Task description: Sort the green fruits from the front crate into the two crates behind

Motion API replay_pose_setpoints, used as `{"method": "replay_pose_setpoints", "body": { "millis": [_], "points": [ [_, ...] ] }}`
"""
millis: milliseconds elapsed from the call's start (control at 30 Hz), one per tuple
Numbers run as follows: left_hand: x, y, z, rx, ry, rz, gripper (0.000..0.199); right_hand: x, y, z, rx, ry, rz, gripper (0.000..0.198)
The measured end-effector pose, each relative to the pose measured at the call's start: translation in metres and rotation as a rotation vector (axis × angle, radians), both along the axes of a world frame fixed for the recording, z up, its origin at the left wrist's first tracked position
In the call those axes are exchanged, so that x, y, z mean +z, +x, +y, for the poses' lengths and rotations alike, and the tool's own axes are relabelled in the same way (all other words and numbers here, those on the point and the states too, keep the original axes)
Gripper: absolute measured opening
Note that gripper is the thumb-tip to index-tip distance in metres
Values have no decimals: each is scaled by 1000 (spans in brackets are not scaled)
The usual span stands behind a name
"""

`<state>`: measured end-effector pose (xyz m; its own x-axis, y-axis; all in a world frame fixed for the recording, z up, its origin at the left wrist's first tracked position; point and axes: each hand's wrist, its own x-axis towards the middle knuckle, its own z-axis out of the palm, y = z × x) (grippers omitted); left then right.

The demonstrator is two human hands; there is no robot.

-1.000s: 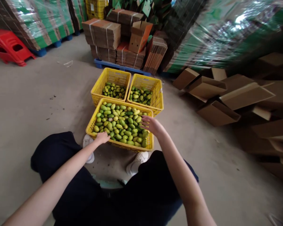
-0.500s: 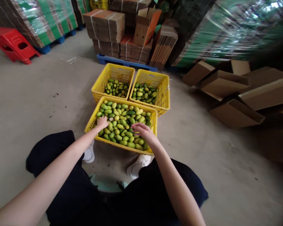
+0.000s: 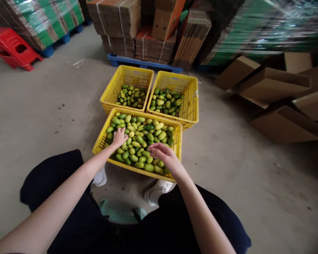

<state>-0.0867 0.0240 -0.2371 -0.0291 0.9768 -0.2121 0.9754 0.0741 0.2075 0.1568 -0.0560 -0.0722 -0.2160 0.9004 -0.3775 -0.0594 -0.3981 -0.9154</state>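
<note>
Green and yellowish mangoes fill the shallow yellow crate in front of my knees. My left hand rests on the fruit at the crate's left side, thumb and forefinger apart. Its other fingers are partly hidden, and I see no mango lifted in it. Over the right half of the crate, my right hand hovers just above the mangoes. Its fingers are loosely curved, with no fruit visible in them.
Behind stand two deeper yellow crates, left and right, partly filled with mangoes. Bundled flat cardboard sits on a blue pallet. Open cartons lie at right. A red stool stands far left.
My left hand has shifted slightly up and right over the mangoes. The right hand stays over the crate's right half, its fingers a little more curled. The camera view has moved closer.
</note>
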Motion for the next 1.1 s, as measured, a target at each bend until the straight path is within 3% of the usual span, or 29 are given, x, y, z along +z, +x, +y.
{"method": "replay_pose_setpoints", "body": {
  "millis": [100, 233, 367, 467, 667, 900, 1100],
  "points": [
    [1, 11, -1, 36, 30, 11, 51, 1, -3, 1, 12, 19, -9, 9],
    [7, 16, 3, -23, 9, -14, 44, 1, -7, 2, 36, 29, -42, 11],
    [13, 6, 8, -34, -107, -27, 39, -2, -9, 1, 57, 33, -87, 14],
    [21, -6, 15, -43, -105, 5, 43, -3, -9, 0, 92, 53, -136, 19],
    [28, -15, 33, -229, -19, 70, 27, -4, -7, -1, 159, 112, -229, 27],
    [16, -17, 12, -478, -20, 138, 24, -3, -7, -3, 181, 152, -261, 29],
    [21, -42, 7, -441, -49, 202, 35, 4, -5, -6, 202, 165, -256, 26]
  ]
}}
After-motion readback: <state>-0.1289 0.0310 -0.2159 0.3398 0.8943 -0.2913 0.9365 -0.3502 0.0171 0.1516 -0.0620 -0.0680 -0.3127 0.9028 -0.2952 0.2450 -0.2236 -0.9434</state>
